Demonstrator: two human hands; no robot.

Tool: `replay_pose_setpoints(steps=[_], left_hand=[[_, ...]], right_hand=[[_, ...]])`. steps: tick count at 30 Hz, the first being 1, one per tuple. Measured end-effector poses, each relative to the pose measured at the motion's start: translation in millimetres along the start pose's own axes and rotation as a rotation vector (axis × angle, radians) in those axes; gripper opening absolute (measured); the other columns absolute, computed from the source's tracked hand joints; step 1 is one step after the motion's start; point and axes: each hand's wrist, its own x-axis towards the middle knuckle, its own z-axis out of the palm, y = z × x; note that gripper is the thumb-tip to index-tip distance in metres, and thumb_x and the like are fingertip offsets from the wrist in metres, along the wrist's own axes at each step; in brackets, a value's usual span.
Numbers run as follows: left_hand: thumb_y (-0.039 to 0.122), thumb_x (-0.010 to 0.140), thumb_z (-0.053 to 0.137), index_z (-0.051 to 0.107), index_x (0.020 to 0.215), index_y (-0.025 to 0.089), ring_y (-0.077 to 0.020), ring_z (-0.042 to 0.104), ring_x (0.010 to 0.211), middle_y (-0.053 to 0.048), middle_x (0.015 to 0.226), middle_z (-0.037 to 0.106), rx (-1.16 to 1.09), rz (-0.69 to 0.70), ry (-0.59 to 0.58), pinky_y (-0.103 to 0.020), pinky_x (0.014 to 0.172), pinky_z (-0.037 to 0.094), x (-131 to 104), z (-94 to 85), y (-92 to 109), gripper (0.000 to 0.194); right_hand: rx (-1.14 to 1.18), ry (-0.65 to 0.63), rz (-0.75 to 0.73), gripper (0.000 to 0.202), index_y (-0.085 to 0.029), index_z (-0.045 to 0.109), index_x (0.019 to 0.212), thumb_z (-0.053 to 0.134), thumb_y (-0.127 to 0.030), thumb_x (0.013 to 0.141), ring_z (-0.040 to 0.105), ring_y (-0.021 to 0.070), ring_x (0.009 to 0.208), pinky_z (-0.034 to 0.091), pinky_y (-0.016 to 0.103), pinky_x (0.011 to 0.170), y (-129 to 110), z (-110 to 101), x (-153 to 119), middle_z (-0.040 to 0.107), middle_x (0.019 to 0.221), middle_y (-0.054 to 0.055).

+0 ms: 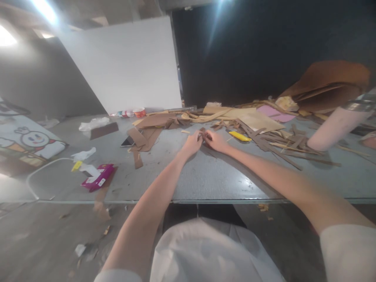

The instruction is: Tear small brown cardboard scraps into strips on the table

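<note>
My left hand (193, 143) and my right hand (216, 141) meet over the middle of the grey table (202, 180). The fingers of both are closed on a small brown piece (202, 133), mostly hidden between the fingertips. Just right of my right hand lies a yellow cutter (240, 136). Many brown strips (289, 143) are piled further right. Left of my left hand are flat brown pieces (149, 137), and a dark phone (128, 141) is partly under them.
A pink bottle (337, 127) stands tilted in view at the right, before a large brown roll (329, 84). At the left are a magenta tissue pack (98, 177), a white cable (32, 174) and a cartoon-printed bag (32, 137). A red cup (139, 112) is at the back.
</note>
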Motion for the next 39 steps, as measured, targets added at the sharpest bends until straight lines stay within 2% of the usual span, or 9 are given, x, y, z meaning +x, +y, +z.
replay_pose_setpoints(steps=[10,16,32,39], left_hand=[[0.021,0.108,0.051,0.068,0.135,0.021,-0.0243,0.074,0.102,-0.011,0.109,0.079,-0.004,0.006,-0.008,-0.035,0.096,0.053,-1.0,-0.9,0.6,0.032],[0.024,0.109,0.051,0.066,0.137,0.022,-0.0238,0.074,0.098,-0.010,0.104,0.079,-0.018,0.003,-0.001,-0.036,0.095,0.053,0.7,2.5,-3.9,0.032],[0.022,0.104,0.062,0.061,0.142,0.019,-0.0250,0.075,0.101,-0.012,0.108,0.079,-0.070,0.006,0.015,-0.035,0.092,0.053,-1.3,2.1,0.4,0.038],[0.024,0.104,0.061,0.061,0.141,0.020,-0.0252,0.074,0.096,-0.011,0.104,0.079,-0.051,0.007,0.011,-0.035,0.090,0.053,-1.4,1.8,-0.5,0.037]], right_hand=[[0.039,-0.007,-0.005,0.034,-0.023,0.060,0.103,0.049,-0.054,0.106,0.065,0.0228,0.068,0.046,0.033,0.071,-1.9,-0.6,-1.0,0.074,0.076,0.005],[0.048,0.042,0.015,0.033,-0.024,0.059,0.101,0.053,-0.056,0.105,0.068,0.0245,0.072,0.049,0.034,0.073,-3.4,-3.0,-0.8,0.076,0.079,0.006],[0.046,0.130,0.052,0.020,-0.025,0.058,0.098,0.053,-0.043,0.103,0.068,0.0243,0.070,0.050,0.036,0.074,-7.1,-4.7,-1.6,0.075,0.077,0.005],[0.081,0.118,0.046,0.026,-0.025,0.058,0.098,0.054,-0.051,0.103,0.068,0.0240,0.071,0.051,0.036,0.074,-6.5,-3.9,-1.6,0.075,0.077,0.005]])
